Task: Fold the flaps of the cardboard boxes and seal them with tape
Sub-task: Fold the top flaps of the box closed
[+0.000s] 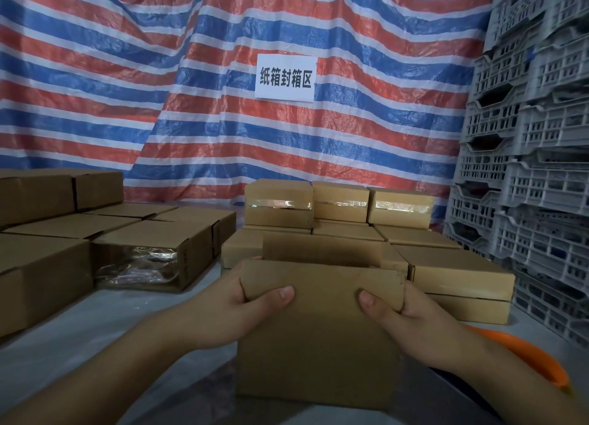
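cardboard box between left hand and right hand; far flap upright

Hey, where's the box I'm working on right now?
The open box sits low centre in the head view, gripped between your left hand and right hand, just in front of the taped boxes.

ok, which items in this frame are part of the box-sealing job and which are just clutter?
Job:
- open brown cardboard box, far flap up
- left hand, right hand, each with a grip on the box's near flap
- taped brown cardboard boxes stacked behind
- brown cardboard boxes at left

Lying about:
- grey slotted plastic crates
- striped red-blue-white tarp
- white paper sign
- orange plastic object, partly hidden
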Demonstrator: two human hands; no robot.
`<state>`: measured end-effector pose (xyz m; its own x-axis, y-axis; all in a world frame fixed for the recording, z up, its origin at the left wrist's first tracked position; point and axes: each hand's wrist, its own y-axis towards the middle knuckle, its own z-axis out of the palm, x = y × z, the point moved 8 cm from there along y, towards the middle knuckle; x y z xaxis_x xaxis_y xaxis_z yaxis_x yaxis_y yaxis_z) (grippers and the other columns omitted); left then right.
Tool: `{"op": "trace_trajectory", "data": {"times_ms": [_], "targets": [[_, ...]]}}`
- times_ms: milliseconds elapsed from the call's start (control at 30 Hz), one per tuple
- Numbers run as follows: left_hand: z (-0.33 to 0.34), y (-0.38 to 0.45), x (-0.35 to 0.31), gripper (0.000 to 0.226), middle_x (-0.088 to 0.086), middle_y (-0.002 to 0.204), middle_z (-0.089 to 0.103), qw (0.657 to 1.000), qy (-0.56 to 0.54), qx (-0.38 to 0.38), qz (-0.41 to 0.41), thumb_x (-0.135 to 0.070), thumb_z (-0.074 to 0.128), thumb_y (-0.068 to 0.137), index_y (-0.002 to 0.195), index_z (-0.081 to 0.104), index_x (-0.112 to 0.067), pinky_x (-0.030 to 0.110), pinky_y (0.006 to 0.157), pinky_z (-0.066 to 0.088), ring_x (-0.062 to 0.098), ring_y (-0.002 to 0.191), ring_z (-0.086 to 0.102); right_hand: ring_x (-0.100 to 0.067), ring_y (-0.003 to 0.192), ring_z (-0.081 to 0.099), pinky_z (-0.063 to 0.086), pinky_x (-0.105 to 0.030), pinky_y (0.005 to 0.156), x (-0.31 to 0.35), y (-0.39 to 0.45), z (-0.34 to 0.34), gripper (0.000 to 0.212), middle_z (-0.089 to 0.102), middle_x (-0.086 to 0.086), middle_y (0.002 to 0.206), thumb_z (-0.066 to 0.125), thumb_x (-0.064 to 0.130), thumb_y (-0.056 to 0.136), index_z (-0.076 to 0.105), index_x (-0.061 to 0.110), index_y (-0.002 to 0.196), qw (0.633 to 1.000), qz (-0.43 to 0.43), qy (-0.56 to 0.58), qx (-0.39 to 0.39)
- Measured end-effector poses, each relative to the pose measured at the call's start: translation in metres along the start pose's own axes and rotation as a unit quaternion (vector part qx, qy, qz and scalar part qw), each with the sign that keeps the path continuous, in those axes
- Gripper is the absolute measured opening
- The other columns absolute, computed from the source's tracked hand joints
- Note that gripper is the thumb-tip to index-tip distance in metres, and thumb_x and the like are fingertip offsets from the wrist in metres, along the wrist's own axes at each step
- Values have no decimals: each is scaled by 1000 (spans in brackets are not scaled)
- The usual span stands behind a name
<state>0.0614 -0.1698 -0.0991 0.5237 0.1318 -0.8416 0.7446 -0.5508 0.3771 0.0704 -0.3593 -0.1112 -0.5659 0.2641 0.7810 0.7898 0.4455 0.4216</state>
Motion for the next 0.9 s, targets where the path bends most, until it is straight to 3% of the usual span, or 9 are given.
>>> {"op": "trace_trajectory", "data": {"times_ms": [167,300,400,433,533,567,733,833,900], "targets": [[-3,1,6,34,-19,108,70,1000,-1,-21,-22,-36,56,83,115,58,-27,17,76,54,6,101,68,-19,106,70,55,-26,88,2,0,1,32,74,-3,110,52,34,94,68,16,117,1000,19,24,2],[-9,0,16,44,-18,108,70,996,-2,-63,-70,-54,59,80,118,57,-32,17,78,55,1,101,67,-18,102,71,56,-23,81,-6,-1,-1,45,76,-3,107,55,44,84,68,15,116,996,59,66,-21],[-15,-2,20,46,-29,99,69,989,-5,-102,-105,-69,43,76,106,60,-39,1,68,46,-13,91,63,-9,99,72,52,-12,75,-9,-3,-3,52,77,5,105,49,56,80,71,22,114,992,85,87,-46],[-16,-1,19,47,-30,96,70,988,-8,-105,-111,-70,43,77,105,63,-37,2,70,47,-12,90,64,-9,96,72,51,-11,73,-10,-3,-4,51,77,5,103,49,56,80,73,24,110,990,87,95,-52],[-20,3,20,61,-10,105,74,988,8,-98,-118,-73,50,82,110,70,-24,30,97,50,6,99,69,-9,92,73,52,-11,69,-5,-1,-4,39,78,3,99,49,55,84,78,35,100,990,89,93,-65],[-20,4,17,59,-6,105,74,989,9,-96,-115,-71,53,84,109,71,-21,33,99,48,9,100,69,-9,93,73,52,-12,69,-2,-1,-4,36,77,4,100,49,57,84,76,40,101,990,85,81,-72],[-22,10,3,39,-17,104,70,994,24,-87,-58,-56,52,85,113,70,-35,14,74,51,2,95,67,-8,89,72,57,-23,65,1,1,-16,31,70,11,107,64,62,80,65,51,110,990,61,51,-119],[-23,12,2,32,-4,90,72,996,27,-67,-60,-51,50,85,86,74,-30,19,75,50,10,85,69,-12,88,72,59,-29,67,4,2,-19,32,72,13,102,67,57,74,66,49,105,990,38,47,-125],[-21,14,-1,36,-7,75,69,996,32,-51,-67,-54,48,85,67,72,-33,13,69,48,5,73,67,-10,92,71,59,-27,69,11,3,-21,33,70,19,102,70,49,73,67,49,106,991,12,44,-128]]}}
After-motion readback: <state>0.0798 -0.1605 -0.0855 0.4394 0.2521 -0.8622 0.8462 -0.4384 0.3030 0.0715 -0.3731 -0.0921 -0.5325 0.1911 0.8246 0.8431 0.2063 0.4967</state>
